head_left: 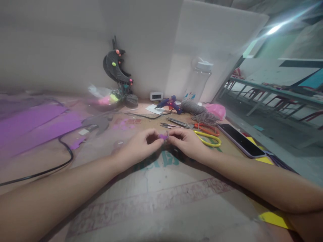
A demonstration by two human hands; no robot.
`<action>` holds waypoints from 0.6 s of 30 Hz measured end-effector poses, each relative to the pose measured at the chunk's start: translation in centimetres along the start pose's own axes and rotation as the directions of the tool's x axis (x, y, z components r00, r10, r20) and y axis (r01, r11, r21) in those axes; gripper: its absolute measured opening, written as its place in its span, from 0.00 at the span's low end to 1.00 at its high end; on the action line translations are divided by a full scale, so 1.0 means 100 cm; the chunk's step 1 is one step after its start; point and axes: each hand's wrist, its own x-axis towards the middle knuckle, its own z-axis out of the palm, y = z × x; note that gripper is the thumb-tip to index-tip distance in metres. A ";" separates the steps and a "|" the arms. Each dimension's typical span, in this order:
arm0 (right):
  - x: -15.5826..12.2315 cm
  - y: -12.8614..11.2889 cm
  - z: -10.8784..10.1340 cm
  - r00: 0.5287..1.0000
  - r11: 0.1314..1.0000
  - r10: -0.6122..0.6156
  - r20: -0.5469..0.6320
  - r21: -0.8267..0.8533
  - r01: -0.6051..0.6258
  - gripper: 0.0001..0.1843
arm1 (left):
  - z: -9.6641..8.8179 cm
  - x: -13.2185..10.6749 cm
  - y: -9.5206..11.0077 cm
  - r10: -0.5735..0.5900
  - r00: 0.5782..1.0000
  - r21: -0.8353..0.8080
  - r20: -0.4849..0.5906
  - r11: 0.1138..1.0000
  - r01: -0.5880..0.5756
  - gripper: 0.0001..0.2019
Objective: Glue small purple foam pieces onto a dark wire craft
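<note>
Both hands meet above the middle of the table, with thumbs and forefingers pinched together. Between the fingertips sits a small purple piece (pixel 163 136), perhaps felt or foam; a greyish bit shows at its right end. My left hand (pixel 142 145) is closed on the left side of this piece. On the other side, my right hand (pixel 189 143) grips its right end, fingertips partly hiding it. Just beyond the right hand lie yellow-handled scissors (pixel 208 139) and orange-handled scissors (pixel 207 128). A ball of grey yarn (pixel 193 108) rests behind them.
At the back are a blue glue gun (pixel 169 103), a small white digital clock (pixel 156 96), a clear bottle (pixel 198 82) and a dark crescent ornament (pixel 113 65). A phone (pixel 241 140) lies right. Purple sheets (pixel 37 124) and a black cable (pixel 68 148) occupy the left.
</note>
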 end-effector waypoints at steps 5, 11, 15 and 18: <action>0.001 0.003 0.003 0.998 0.985 0.022 0.067 0.170 -0.033 0.10 | -0.002 0.003 0.000 -0.002 0.999 -0.034 -0.049 0.999 0.000 0.09; 0.004 0.003 0.006 0.983 0.901 0.146 0.108 0.396 -0.178 0.11 | -0.005 0.005 0.002 -0.008 0.993 -0.036 -0.116 0.999 0.003 0.10; 0.004 0.002 0.006 0.983 0.900 0.158 0.098 0.396 -0.184 0.10 | -0.004 0.004 0.000 0.025 0.994 0.003 -0.104 1.000 -0.025 0.11; 0.004 0.001 0.006 0.982 0.906 0.166 0.085 0.380 -0.186 0.09 | -0.003 0.003 -0.002 0.027 0.997 0.023 -0.070 0.999 -0.025 0.12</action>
